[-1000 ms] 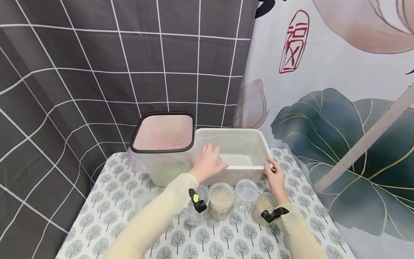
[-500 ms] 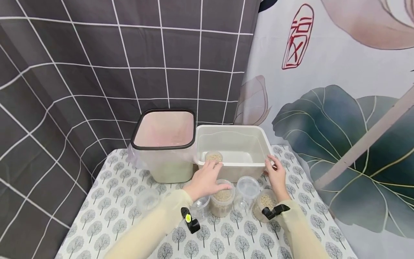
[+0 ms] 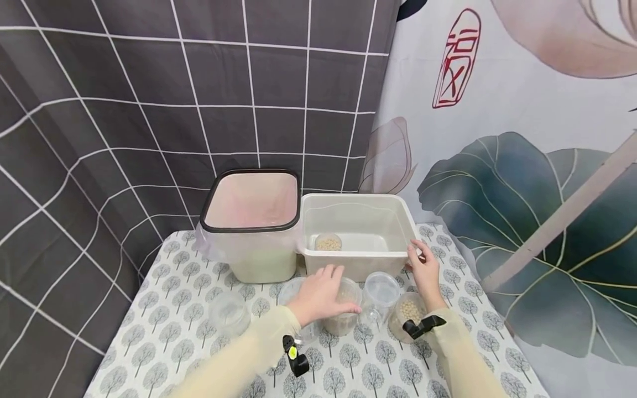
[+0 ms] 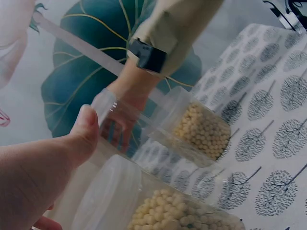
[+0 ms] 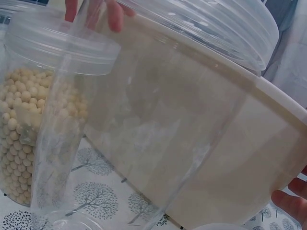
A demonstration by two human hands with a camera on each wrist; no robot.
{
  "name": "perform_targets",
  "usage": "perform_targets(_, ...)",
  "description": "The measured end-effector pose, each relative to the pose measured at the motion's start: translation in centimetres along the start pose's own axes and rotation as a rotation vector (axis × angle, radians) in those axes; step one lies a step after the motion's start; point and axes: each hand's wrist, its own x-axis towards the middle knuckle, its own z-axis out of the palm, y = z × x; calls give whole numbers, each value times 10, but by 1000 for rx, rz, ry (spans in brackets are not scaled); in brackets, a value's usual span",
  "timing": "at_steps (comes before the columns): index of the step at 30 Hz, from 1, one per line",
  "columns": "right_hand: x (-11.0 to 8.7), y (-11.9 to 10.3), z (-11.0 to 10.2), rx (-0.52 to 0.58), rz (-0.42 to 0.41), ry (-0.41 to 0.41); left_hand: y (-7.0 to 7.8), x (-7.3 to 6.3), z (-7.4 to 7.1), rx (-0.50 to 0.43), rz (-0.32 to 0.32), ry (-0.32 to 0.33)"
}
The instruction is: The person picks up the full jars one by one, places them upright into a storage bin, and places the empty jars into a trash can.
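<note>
My left hand (image 3: 323, 296) is over a clear lidded jar of soybeans (image 3: 342, 323), fingers extended and thumb spread to the right. In the left wrist view the thumb (image 4: 85, 128) is beside that jar's lid (image 4: 111, 191); whether it touches cannot be told. At the front right corner of a white plastic bin (image 3: 368, 255), my right hand (image 3: 425, 271) touches the rim with its fingertips. Another soybean jar (image 3: 328, 242) is inside the bin, at its front left. An empty clear jar (image 3: 382, 290) and a further soybean jar (image 3: 409, 312) stand to the right.
Left of the bin stands a pale trash can (image 3: 264, 260) with a black rim and a thin liner. Under my left forearm is another clear container (image 3: 291, 288), partly hidden. A clear container (image 3: 230, 313) sits farther left on the tree-patterned tablecloth (image 3: 164, 320).
My left hand has come out of the bin toward me and down to the soybean jar in front. The jar inside the bin is now uncovered. My right hand has stayed at the corner.
</note>
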Motion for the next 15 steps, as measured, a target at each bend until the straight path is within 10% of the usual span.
perform_targets(15, -2, 0, 1, 9, 22, 9, 3, -2, 21, 189, 66, -12)
